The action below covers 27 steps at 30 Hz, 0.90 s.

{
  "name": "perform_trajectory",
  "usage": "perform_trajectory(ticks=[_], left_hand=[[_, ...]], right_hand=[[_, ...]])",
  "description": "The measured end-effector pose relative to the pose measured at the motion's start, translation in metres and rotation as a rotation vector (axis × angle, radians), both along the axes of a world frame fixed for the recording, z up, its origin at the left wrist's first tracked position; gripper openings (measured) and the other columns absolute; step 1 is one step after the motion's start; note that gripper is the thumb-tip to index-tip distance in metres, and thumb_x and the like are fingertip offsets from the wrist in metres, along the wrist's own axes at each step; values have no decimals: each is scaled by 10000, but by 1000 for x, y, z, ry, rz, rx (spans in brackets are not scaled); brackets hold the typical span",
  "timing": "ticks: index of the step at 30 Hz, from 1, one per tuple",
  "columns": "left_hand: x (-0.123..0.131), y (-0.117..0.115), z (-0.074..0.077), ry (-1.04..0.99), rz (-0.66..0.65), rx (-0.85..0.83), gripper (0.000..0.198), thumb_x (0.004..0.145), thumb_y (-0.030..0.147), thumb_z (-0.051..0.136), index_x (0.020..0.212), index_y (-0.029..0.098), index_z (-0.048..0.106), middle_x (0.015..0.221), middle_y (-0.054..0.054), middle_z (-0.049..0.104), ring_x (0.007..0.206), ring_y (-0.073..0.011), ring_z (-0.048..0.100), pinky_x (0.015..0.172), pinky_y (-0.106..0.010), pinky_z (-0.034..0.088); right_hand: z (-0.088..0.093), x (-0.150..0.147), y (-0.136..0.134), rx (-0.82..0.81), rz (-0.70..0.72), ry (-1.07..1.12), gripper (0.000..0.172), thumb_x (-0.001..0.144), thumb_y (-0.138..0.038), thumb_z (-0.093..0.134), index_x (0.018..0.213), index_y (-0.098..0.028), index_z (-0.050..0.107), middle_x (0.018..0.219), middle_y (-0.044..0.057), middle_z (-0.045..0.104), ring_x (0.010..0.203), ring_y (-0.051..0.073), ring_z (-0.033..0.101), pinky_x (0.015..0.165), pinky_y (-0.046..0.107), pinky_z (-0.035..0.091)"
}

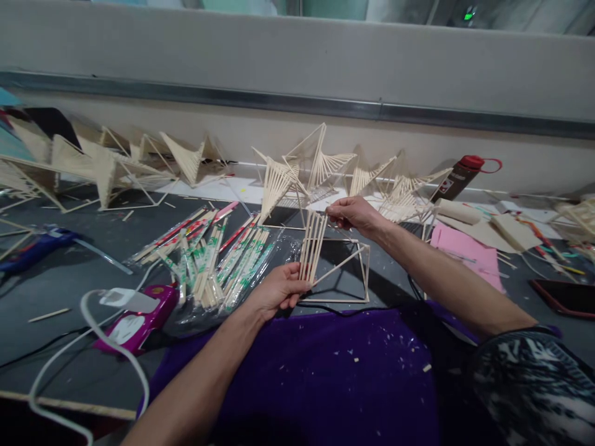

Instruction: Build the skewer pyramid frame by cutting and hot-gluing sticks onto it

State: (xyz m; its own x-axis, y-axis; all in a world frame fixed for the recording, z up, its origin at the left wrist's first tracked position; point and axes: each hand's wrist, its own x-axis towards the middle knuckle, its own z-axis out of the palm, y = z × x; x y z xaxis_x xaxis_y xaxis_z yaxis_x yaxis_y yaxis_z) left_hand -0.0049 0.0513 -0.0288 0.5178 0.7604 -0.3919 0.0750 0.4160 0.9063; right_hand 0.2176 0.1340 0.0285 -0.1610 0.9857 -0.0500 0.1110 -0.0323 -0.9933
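Observation:
My left hand [281,288] grips the lower end of a fan of several thin wooden sticks [313,248], which belongs to a stick frame [368,272] over the grey table. The fan stands nearly upright. At its upper right, my right hand [351,214] has thumb and fingers pinched together beside the stick tops; what they hold is too small to make out. To the left of my left hand lie wrapped bundles of chopsticks [242,266] in clear plastic.
Finished stick structures [279,179] line the wall. A magenta power bank [153,316] with white cable and a blue glue gun [39,248] lie left. At right are a brown bottle [458,179], pink paper [465,254] and a phone [564,297].

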Motion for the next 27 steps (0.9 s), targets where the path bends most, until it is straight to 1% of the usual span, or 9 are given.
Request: perform_trajectory(ticks=[4, 7, 11, 15, 21, 27], left_hand=[[-1, 1, -2, -10, -5, 2, 298, 677, 168, 672, 946, 136, 549, 573, 71, 546, 289, -1, 391, 260, -126, 158], [-2, 0, -3, -15, -12, 1, 286, 683, 176, 672, 939, 137, 553, 578, 68, 550, 293, 1, 393, 261, -125, 154], [-2, 0, -2, -18, -9, 5, 312, 683, 185, 681, 967, 138, 560, 617, 59, 575, 289, 10, 381, 259, -124, 153], [-1, 0, -2, -16, -5, 1, 315, 681, 183, 685, 965, 130, 558, 595, 60, 569, 285, 2, 391, 253, -123, 164], [-1, 0, -1, -15, 1, -4, 355, 678, 176, 686, 1005, 137, 554, 644, 45, 599, 282, 7, 388, 250, -117, 169], [0, -1, 0, -17, 0, 3, 319, 674, 173, 689, 960, 127, 557, 600, 56, 576, 278, 3, 388, 248, -117, 165]], right_hand=[[-3, 0, 2, -4, 25, -1, 200, 679, -304, 695, 638, -131, 603, 522, -8, 576, 413, 53, 456, 353, 178, 275], [-4, 0, 1, 5, 38, -16, 198, 682, -307, 690, 639, -133, 603, 530, -7, 583, 417, 53, 459, 355, 178, 276], [-3, 0, 0, 6, 69, -47, 209, 688, -309, 687, 620, -138, 589, 507, -19, 563, 413, 50, 454, 365, 177, 287], [-2, 0, -1, -5, 83, -52, 208, 684, -307, 691, 622, -139, 585, 491, -24, 552, 406, 50, 448, 368, 180, 288], [0, 0, -3, -13, 101, -58, 202, 672, -285, 697, 609, -136, 577, 509, -22, 550, 416, 49, 457, 372, 179, 287], [-2, 1, -1, 1, 123, -76, 219, 692, -304, 681, 601, -145, 561, 511, -25, 540, 417, 48, 448, 376, 179, 293]])
